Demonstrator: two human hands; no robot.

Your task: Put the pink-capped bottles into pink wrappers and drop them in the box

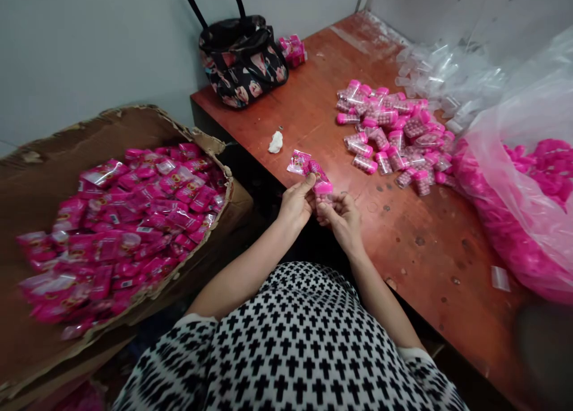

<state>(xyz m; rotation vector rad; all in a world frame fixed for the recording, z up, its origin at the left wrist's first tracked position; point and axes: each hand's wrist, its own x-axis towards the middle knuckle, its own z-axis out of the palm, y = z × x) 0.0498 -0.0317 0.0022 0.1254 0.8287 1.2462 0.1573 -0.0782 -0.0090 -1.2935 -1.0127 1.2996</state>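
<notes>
My left hand (296, 203) is closed on a pink printed wrapper (317, 170), thumb pressed on its near part. Against the wrapper sits a small clear candy bottle (324, 190) with a pink cap, pinched by my right hand (342, 219). Both hands meet over the near edge of the brown table (403, 244), and the fingers partly hide the bottle. Just beyond them a flat pink sachet (298, 161) lies on the tabletop. Farther right rests a pile of capped candy bottles (389, 124) filled with small pink balls.
On my left stands a torn-edged cardboard box (134, 114) full of pink wrapped packs (147, 208). A floral handbag (242, 62) and a white lump (276, 142) are on the table. To the right are clear empty tubes (452, 80), a plastic bag (501, 220) of pink caps and one loose tube (500, 278).
</notes>
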